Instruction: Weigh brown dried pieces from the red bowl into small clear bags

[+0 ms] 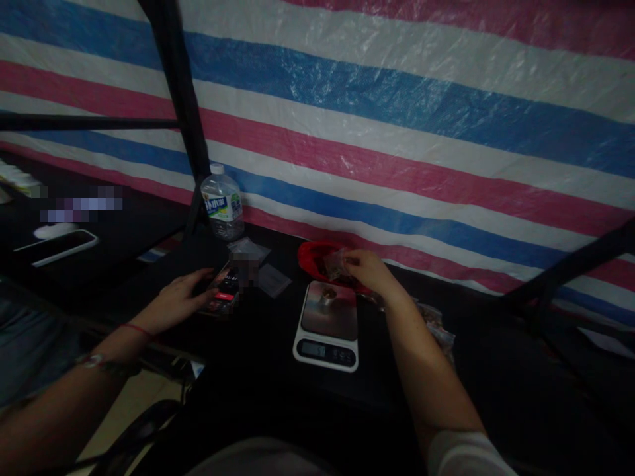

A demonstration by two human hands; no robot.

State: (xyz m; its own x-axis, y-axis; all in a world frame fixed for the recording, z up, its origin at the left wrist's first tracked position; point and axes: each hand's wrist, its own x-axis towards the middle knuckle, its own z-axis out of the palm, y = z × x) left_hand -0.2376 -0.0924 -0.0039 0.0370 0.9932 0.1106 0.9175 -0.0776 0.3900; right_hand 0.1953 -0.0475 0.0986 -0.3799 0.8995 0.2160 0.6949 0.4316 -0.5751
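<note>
My left hand (186,299) grips a phone (227,285) by its left side, the fingers at its far edge and the thumb by a red bar on the lit screen. A small clear plastic bag (336,263) is pinched in my right hand (367,270), over a red bowl-like container (310,259); what lies inside that container is too dark to make out. Just in front stands a white digital kitchen scale (329,330) with a metal plate. On the plate rests a small round metallic-looking item (327,295), and the display digits are blurred.
Flat clear bags (274,280) lie between phone and scale, and filled small bags (436,324) sit beyond my right forearm. A clear plastic bottle (222,205) stands at the back by a black post (184,86). Another phone (59,248) is far left; striped sheeting (397,119) hangs behind.
</note>
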